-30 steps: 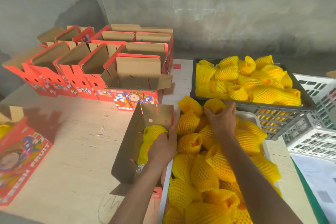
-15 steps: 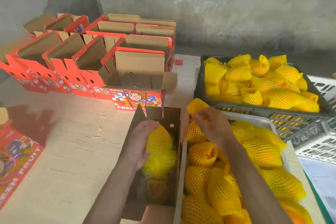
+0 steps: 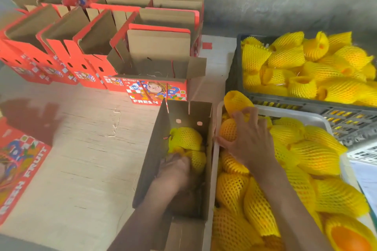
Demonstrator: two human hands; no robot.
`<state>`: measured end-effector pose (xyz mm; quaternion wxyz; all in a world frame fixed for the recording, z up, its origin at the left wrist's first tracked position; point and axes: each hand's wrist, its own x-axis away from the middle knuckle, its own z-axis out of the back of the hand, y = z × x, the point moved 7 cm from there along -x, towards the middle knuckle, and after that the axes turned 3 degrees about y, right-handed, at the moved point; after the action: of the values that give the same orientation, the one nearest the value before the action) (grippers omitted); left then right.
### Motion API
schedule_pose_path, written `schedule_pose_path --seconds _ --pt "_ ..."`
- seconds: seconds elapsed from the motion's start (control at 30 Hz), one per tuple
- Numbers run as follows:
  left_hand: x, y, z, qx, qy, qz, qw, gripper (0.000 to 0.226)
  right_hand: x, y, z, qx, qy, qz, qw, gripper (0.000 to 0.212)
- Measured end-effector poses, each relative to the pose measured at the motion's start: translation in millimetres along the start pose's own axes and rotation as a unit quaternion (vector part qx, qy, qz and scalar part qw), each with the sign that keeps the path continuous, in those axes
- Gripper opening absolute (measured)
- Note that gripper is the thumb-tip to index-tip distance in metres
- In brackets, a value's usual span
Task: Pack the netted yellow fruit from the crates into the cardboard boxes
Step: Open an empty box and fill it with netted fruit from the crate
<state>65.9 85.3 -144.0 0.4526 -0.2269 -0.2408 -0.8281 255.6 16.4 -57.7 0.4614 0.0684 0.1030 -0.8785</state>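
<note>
Both your hands are busy with fruit, one in the box, one in the crate.
Your left hand (image 3: 175, 171) is down in the box (image 3: 155, 149) on the surface; can't tell what its fingers are doing. Your right hand (image 3: 250, 140) has fingers curled on a fruit (image 3: 234, 106) at the white crate (image 3: 318, 120) edge.

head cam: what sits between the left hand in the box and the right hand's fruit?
The open box's cardboard side wall and the white crate's rim; left hand, right hand.
</note>
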Motion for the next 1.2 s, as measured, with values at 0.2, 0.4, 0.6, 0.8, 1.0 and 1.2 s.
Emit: schedule_pose_path --seconds 0.2,0.4,0.6,0.8,1.0,1.2 --pt "17 1 48 0.475 0.257 -0.049 0.840 0.011 7 -5 16 -0.155 0.053 0.006 0.986 0.061" --pt "25 28 72 0.879 0.028 -0.142 0.455 0.052 1 -22 65 -0.502 0.135 0.055 0.853 0.064" --pt "19 21 57 0.946 -0.016 -0.060 0.318 0.049 -15 -6 38 -0.279 0.086 -0.028 0.956 0.058" --pt "-4 -1 23 0.903 0.049 0.144 0.402 0.022 -19 1 -12 -0.085 -0.065 -0.052 0.993 0.082" --pt "-11 -5 6 0.840 0.067 0.135 0.521 0.030 -28 16 -10 -0.069 -0.006 -0.129 0.989 0.078" --pt "0 -14 9 0.814 0.171 0.106 0.544 0.025 -18 18 16 -0.311 0.128 -0.179 0.925 0.077"
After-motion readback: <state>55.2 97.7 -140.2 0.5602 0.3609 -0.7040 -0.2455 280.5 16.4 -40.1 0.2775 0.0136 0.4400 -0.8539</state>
